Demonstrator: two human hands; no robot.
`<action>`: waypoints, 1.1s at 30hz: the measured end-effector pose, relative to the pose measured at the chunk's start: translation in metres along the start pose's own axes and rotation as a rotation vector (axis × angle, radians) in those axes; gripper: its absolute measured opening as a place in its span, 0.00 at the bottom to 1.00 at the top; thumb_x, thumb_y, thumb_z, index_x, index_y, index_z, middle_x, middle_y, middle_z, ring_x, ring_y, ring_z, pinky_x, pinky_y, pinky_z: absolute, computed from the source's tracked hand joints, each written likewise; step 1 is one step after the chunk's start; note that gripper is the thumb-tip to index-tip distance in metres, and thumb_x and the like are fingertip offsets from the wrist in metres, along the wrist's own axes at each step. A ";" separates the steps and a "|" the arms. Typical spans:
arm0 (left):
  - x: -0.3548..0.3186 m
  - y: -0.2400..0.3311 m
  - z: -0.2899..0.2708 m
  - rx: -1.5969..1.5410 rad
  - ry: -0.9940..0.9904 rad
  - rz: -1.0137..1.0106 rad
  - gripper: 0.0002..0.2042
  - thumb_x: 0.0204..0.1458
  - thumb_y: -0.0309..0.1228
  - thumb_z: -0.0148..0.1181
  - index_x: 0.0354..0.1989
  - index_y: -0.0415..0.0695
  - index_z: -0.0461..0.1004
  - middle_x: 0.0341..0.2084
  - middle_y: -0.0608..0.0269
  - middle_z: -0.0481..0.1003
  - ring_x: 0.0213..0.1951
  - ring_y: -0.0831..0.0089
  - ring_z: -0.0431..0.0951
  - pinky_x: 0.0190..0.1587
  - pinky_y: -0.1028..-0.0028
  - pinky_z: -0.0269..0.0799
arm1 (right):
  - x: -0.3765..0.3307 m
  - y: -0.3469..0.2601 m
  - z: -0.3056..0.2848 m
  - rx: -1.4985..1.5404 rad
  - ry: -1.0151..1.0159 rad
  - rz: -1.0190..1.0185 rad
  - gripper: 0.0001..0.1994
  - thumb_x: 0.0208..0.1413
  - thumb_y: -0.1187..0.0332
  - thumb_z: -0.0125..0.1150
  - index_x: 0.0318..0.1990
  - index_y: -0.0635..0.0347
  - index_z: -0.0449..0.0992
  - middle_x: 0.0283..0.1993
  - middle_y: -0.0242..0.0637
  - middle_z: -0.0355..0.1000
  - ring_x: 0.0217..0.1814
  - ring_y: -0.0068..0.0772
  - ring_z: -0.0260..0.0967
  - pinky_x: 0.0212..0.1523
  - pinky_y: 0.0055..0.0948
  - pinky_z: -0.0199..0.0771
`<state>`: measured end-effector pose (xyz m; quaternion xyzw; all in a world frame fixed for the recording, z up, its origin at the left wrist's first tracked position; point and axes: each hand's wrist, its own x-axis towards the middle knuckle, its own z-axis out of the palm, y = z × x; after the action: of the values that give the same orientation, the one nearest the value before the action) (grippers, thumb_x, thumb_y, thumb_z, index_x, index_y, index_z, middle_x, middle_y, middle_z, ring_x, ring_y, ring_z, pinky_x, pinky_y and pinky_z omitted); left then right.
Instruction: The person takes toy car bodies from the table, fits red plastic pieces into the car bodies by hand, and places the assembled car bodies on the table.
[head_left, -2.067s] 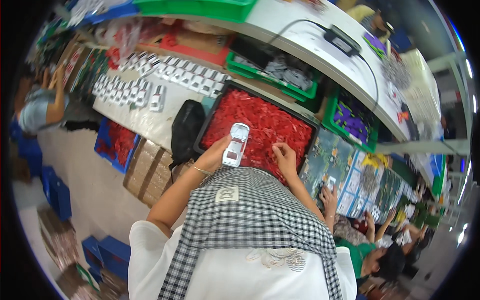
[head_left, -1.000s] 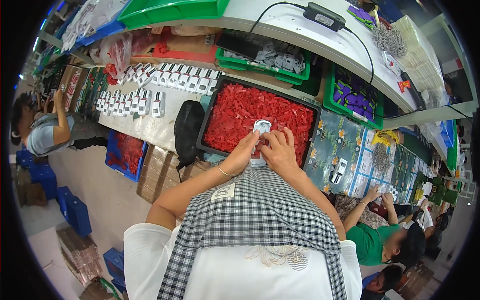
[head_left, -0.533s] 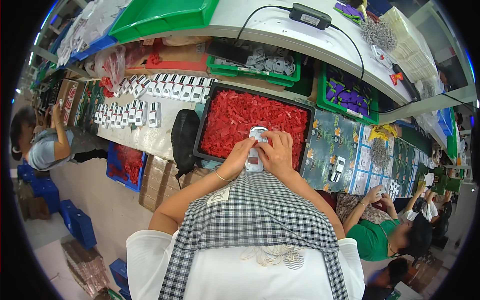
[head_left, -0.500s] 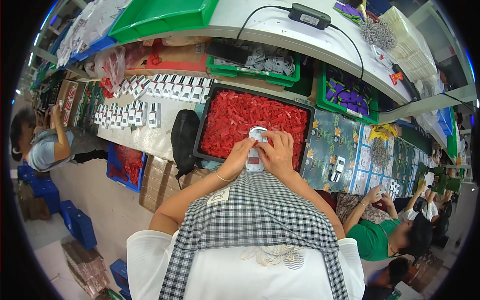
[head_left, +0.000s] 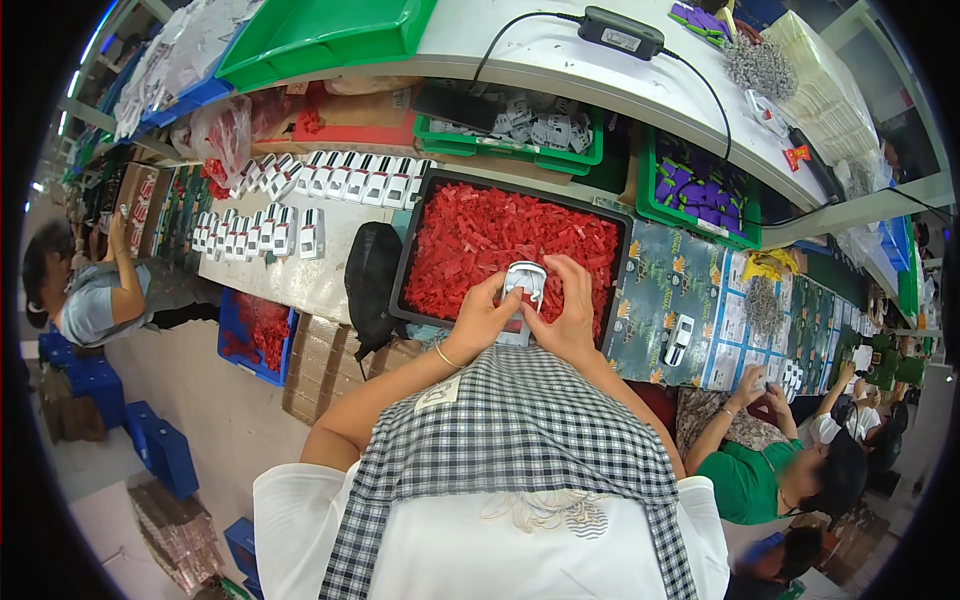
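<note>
Above the near edge of a black tray (head_left: 398, 290) heaped with small red plastic pieces (head_left: 480, 225), I hold a white toy car body (head_left: 524, 272) with a patch of red showing on it. My left hand (head_left: 484, 315) grips its left side, the thumb lying across the body. On the other side my right hand (head_left: 568, 315) holds it, with its index finger raised in an arch and its thumb on the near part. The fingers partly cover the car body, so its underside and near end are hidden.
Several white toy cars (head_left: 310, 233) stand in rows at the left, beside a black bag (head_left: 372, 285). Green bins hold white parts (head_left: 548, 128) and purple parts (head_left: 700, 185). One white car (head_left: 679, 340) lies right, near a co-worker in green (head_left: 745, 480). A shelf (head_left: 520, 60) overhangs the back.
The toy car body has tilted and moved slightly right and nearer to me. My right fingers have lifted off its middle and opened out along its right side.
</note>
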<state>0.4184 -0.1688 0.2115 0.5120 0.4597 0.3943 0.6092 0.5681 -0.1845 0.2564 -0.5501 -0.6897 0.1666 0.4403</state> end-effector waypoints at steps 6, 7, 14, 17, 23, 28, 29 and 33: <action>-0.001 0.017 0.000 0.065 -0.053 -0.076 0.09 0.55 0.28 0.53 0.41 0.36 0.71 0.27 0.63 0.74 0.28 0.82 0.72 0.30 0.78 0.71 | -0.005 0.010 0.005 0.323 -0.146 0.336 0.23 0.45 0.72 0.60 0.52 0.56 0.68 0.49 0.38 0.68 0.48 0.31 0.68 0.42 0.26 0.69; 0.000 0.016 -0.004 0.188 -0.097 -0.048 0.10 0.56 0.27 0.53 0.44 0.36 0.70 0.31 0.66 0.74 0.31 0.84 0.73 0.32 0.80 0.74 | -0.004 0.011 0.007 0.328 -0.144 0.341 0.22 0.45 0.72 0.60 0.51 0.57 0.69 0.48 0.38 0.69 0.48 0.31 0.68 0.42 0.26 0.69; 0.001 0.019 0.002 0.128 -0.028 -0.026 0.08 0.52 0.27 0.54 0.37 0.35 0.72 0.22 0.59 0.75 0.24 0.77 0.74 0.26 0.75 0.69 | -0.008 0.016 0.013 0.526 -0.133 0.520 0.20 0.45 0.73 0.60 0.49 0.65 0.69 0.43 0.42 0.71 0.46 0.31 0.70 0.44 0.27 0.70; 0.000 0.029 0.003 0.167 -0.023 -0.038 0.08 0.51 0.27 0.55 0.36 0.35 0.72 0.21 0.58 0.74 0.23 0.77 0.74 0.25 0.75 0.69 | -0.006 0.012 0.012 0.593 -0.134 0.597 0.20 0.45 0.72 0.61 0.48 0.66 0.69 0.42 0.42 0.72 0.45 0.30 0.70 0.44 0.27 0.70; -0.001 0.021 -0.001 0.251 -0.072 -0.027 0.12 0.53 0.27 0.53 0.43 0.35 0.71 0.27 0.64 0.74 0.26 0.85 0.70 0.28 0.80 0.69 | -0.010 0.015 0.014 0.563 -0.147 0.579 0.20 0.45 0.72 0.60 0.48 0.67 0.69 0.42 0.41 0.72 0.45 0.30 0.70 0.45 0.28 0.69; -0.005 0.029 0.002 0.270 -0.054 0.022 0.11 0.51 0.27 0.54 0.41 0.36 0.72 0.24 0.60 0.74 0.23 0.80 0.71 0.25 0.77 0.67 | -0.015 0.019 0.016 0.550 -0.161 0.520 0.20 0.47 0.75 0.58 0.49 0.68 0.66 0.42 0.40 0.70 0.42 0.25 0.69 0.40 0.24 0.70; -0.005 0.027 0.004 0.268 -0.038 0.083 0.11 0.49 0.27 0.54 0.40 0.37 0.72 0.22 0.56 0.74 0.20 0.76 0.72 0.23 0.75 0.66 | -0.016 0.021 0.016 0.533 -0.158 0.468 0.20 0.49 0.77 0.56 0.51 0.69 0.64 0.41 0.38 0.69 0.39 0.20 0.69 0.35 0.19 0.71; -0.006 0.025 0.002 0.285 -0.031 0.083 0.11 0.49 0.27 0.55 0.41 0.38 0.73 0.22 0.57 0.73 0.19 0.77 0.69 0.22 0.75 0.64 | -0.017 0.022 0.019 0.558 -0.166 0.479 0.18 0.50 0.78 0.55 0.50 0.68 0.64 0.39 0.36 0.69 0.35 0.18 0.68 0.31 0.18 0.70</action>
<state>0.4190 -0.1706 0.2373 0.6179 0.4799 0.3418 0.5207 0.5668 -0.1876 0.2225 -0.5394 -0.5028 0.4906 0.4642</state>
